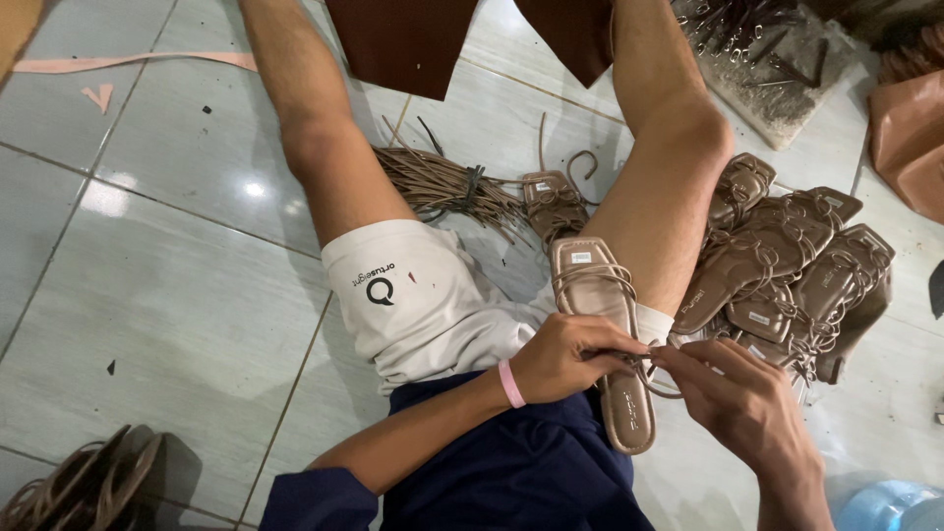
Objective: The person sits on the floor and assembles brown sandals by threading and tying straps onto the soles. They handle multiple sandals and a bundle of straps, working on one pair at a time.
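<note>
While you are sitting on the tiled floor (177,295), you are resting the tan sandal (602,334) along your right thigh so its heel end is facing you. Your left hand (565,356) and right hand (737,398) are each pinching a thin strap (651,366) there. The sandal is looking flat, square-toed, with crossing cords, beside a pile of sandals (787,265).

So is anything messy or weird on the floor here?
A bit messy, yes. Small dark scraps and a pink offcut lie scattered on the tiles, and the finished sandals are heaped, not lined up. The cords fan out loose. The sandal between both hands looks fine.
</note>
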